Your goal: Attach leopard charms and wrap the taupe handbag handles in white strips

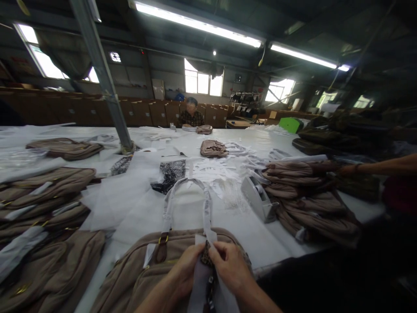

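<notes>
A taupe handbag lies in front of me, its handle wrapped in white film and looped away from me. Over its front runs a strip of white wrapping sheet, with a small leopard-print piece and a dark strap-like part on it. My left hand pinches the sheet's left side beside the leopard-print piece. From the other side, my right hand closes thumb and fingers on the sheet's right edge. The fingertips partly cover the leopard-print piece.
Stacked taupe bags lie at left, and another pile at right, where a co-worker's arm reaches in. A grey tape dispenser, black bubble wrap and a metal post stand farther off. Another person is across the table.
</notes>
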Demonstrator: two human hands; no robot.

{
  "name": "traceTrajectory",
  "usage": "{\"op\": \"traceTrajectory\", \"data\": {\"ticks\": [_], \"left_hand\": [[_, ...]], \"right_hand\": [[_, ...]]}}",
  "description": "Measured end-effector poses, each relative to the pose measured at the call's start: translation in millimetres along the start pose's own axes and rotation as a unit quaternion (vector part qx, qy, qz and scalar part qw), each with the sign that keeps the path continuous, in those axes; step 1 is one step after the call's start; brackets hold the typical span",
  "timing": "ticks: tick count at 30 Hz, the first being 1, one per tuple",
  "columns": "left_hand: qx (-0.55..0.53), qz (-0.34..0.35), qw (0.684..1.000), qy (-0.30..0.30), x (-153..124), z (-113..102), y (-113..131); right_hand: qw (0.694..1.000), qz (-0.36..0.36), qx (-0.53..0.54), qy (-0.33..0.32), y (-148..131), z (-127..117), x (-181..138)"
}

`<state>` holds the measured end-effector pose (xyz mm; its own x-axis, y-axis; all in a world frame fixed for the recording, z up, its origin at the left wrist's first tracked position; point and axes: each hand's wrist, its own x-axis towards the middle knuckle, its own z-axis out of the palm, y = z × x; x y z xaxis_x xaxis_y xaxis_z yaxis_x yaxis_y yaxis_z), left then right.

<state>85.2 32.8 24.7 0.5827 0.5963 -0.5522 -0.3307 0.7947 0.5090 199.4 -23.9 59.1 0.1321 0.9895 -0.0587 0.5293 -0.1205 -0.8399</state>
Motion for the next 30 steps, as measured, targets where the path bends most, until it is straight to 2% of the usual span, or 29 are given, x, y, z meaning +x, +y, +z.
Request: {"op": "traceTrajectory", "data": {"ticks": [3, 6, 9, 11, 16, 19, 22, 25, 28, 30], "left_hand": [[0.013, 0.043, 0.999, 0.01, 3, -3, -8], [0.019, 0.066, 0.997, 0.024, 2, -3, -14], [0.018, 0.066, 0.997, 0.034, -1, -2, -13], [0.018, 0.051, 0.998, 0.029, -4, -1, -11], [0.047, 0.072, 0.994, 0.068, -3, -1, -13], [0.039, 0.069, 0.992, 0.099, 2, 1, -16], [0.029, 0.063, 0.99, 0.122, 4, 4, -17], [0.021, 0.064, 0.988, 0.136, 5, 5, -17], [0.017, 0.07, 0.987, 0.142, 5, 5, -18], [0.015, 0.075, 0.986, 0.145, 6, 4, -20]], "right_hand": [[0.999, 0.013, 0.014, -0.025, 4, -1, -2], [1.0, 0.005, -0.019, -0.022, 9, 1, -7], [0.994, -0.037, -0.1, 0.01, 11, 7, -13], [0.989, -0.038, -0.138, 0.027, 11, 12, -16], [0.993, -0.021, -0.117, 0.022, 3, 7, -22], [0.991, -0.02, -0.126, 0.043, -1, 0, -40], [0.966, -0.067, -0.228, 0.099, 4, 6, -63], [0.933, -0.076, -0.327, 0.13, 17, 23, -75], [0.917, -0.056, -0.382, 0.101, 24, 34, -76], [0.91, -0.02, -0.409, 0.063, 23, 32, -73]]}}
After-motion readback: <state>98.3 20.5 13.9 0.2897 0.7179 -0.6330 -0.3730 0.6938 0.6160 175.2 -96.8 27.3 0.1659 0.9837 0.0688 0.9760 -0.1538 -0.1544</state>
